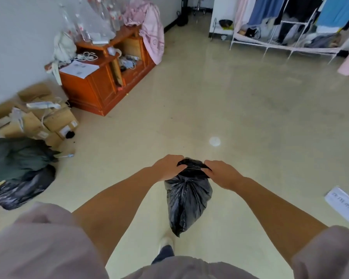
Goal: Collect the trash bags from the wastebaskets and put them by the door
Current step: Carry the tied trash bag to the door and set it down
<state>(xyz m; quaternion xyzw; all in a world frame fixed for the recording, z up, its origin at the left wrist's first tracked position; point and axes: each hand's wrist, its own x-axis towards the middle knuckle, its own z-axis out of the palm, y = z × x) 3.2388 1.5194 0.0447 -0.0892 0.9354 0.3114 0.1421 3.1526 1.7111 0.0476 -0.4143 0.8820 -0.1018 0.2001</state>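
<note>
Black bag (187,200) hangs above bare floor (240,109), my left hand (170,167) and right hand (222,174) each gripping its bunched neck. Left of the bag sit a cabinet (101,87) and boxes (38,121); a rack (286,35) stands far right.

One view only: the head camera, worn on your head, so there is no second view to share any part of the scene. It looks forward and steeply down. Your sleeves fill the bottom corners, both forearms run up the middle, and your left hand (170,165) and right hand (222,174) sit near, just below frame centre, with the black trash bag (187,200) hanging between them. Directly under the lens you see a foot on the floor (220,101). The wide angle bends the room edges: the wooden cabinet (101,85) lies far left, the clothes rack (286,25) far upper right. Edges are blurred.
</note>
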